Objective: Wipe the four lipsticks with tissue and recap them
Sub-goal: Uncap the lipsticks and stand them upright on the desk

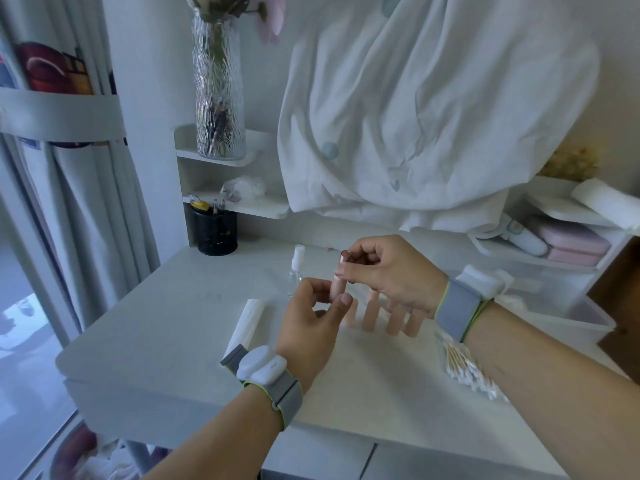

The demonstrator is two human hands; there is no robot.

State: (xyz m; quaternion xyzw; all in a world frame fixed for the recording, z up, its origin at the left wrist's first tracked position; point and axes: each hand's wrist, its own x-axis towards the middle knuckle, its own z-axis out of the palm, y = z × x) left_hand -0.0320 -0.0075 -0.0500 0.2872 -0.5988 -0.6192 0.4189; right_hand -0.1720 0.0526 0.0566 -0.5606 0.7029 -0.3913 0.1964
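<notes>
Above the white desk (166, 341), the left hand (311, 327) pinches the base of a pink lipstick (336, 289) while the right hand (388, 271) grips its top, cap seemingly coming off. Other pink tubes (369, 315) stand behind, apparently capped; the folded tissue (246, 322) lies untouched, so wiping looks barely begun.

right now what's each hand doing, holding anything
Left hand: closed on the lower end of a pink lipstick tube.
Right hand: closed, pinching the top of the same tube.
</notes>
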